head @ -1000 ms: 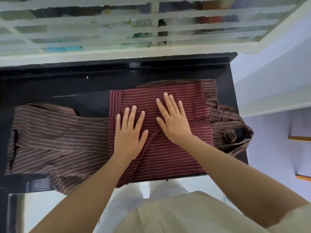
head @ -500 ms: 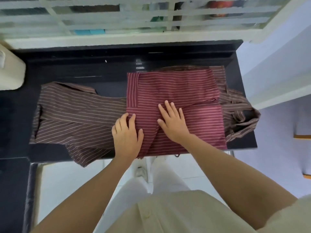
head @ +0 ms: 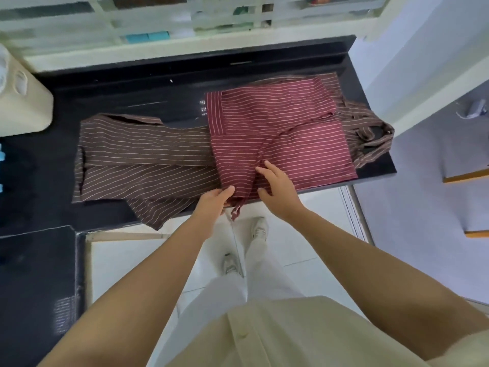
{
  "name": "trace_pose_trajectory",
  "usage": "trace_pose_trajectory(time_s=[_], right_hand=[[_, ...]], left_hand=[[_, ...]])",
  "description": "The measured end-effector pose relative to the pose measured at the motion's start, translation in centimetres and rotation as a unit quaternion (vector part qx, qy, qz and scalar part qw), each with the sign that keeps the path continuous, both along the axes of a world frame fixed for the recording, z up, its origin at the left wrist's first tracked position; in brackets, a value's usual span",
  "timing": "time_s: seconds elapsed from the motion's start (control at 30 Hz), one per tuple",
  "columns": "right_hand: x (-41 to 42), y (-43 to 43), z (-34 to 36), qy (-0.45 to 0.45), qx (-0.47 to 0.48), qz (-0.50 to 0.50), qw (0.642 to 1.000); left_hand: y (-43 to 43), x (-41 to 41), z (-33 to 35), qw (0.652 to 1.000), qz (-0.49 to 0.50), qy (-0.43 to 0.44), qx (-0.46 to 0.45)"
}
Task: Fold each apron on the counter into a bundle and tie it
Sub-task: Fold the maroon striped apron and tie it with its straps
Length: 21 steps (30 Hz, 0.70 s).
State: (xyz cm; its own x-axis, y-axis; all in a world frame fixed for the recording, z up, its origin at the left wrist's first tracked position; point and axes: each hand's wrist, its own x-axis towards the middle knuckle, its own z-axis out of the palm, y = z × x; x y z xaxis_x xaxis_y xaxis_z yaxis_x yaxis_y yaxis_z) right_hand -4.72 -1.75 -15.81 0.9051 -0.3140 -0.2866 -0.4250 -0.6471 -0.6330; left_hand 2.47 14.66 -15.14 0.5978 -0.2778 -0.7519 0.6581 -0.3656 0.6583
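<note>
The folded red apron lies at the right end of the black counter, on top of a brown apron whose long side runs left to right. The strap of the red one runs slanted toward the near edge. The left hand pinches its near corner. The right hand rests flat on it, fingers loose.

Black counter was covered left to right by a brown striped apron, spread flat. A folded red striped apron was laid over its right part. A cream container was set at far left.
</note>
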Motion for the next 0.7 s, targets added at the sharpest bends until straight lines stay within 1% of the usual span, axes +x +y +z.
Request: trace_pose_trajectory(time_s=[0.07, 0.17, 0.23, 0.3, 0.37, 0.4, 0.47, 0.5, 0.53, 0.57, 0.6, 0.63, 0.67, 0.7], right_hand=[[-0.9, 0.4, 0.5, 0.0, 0.036, -0.035, 0.999], [-2.3, 0.6, 0.8, 0.011, 0.086, -0.076, 0.993], [-3.0, 0.4, 0.7, 0.02, 0.105, -0.08, 0.991], [-3.4, 0.1, 0.8, 0.021, 0.103, -0.077, 0.991], [-3.6, -0.5, 0.7, 0.018, 0.075, -0.077, 0.994], [-3.8, -0.9, 0.6, 0.016, 0.053, -0.073, 0.996], [-4.1, -1.9, 0.3, 0.012, 0.009, -0.066, 0.998], [-4.2, -2.4, 0.1, 0.009, -0.016, -0.064, 0.998], [-4.3, -3.1, 0.0, 0.009, -0.042, -0.057, 0.997], [-4.4, -3.6, -0.2, 0.01, -0.069, -0.044, 0.997], [-4.4, -4.4, -0.2, 0.016, -0.095, -0.025, 0.995], [-4.5, -4.9, -0.3, 0.027, -0.118, -0.004, 0.993], [-4.5, -5.5, -0.4, 0.041, -0.135, 0.017, 0.99], [-4.5, -6.1, -0.4, 0.056, -0.146, 0.038, 0.987]], left_hand=[[-0.2, -0.2, 0.0, 0.999, 0.016, 0.019, -0.026], [-0.6, -0.7, -0.1, 0.993, 0.026, 0.076, -0.086], [-0.7, -1.3, 0.0, 0.992, -0.005, 0.082, -0.098], [-0.8, -1.9, 0.2, 0.993, 0.013, 0.08, -0.09], [-0.6, -2.3, 0.1, 0.994, 0.048, 0.074, -0.059], [-0.5, -2.5, -0.1, 0.996, 0.042, 0.066, -0.037], [0.1, -2.9, -0.4, 0.999, -0.003, 0.034, 0.016], [0.4, -3.1, -0.6, 0.998, -0.033, 0.002, 0.048], [0.6, -3.4, -0.8, 0.993, -0.059, -0.047, 0.092], [0.8, -3.8, -1.1, 0.978, -0.078, -0.122, 0.15], [0.8, -4.3, -1.1, 0.945, -0.083, -0.225, 0.222], [0.9, -4.7, -1.1, 0.894, -0.087, -0.336, 0.283], [0.8, -5.0, -0.8, 0.837, -0.093, -0.439, 0.313], [0.4, -5.0, -0.6, 0.79, -0.111, -0.517, 0.31]])
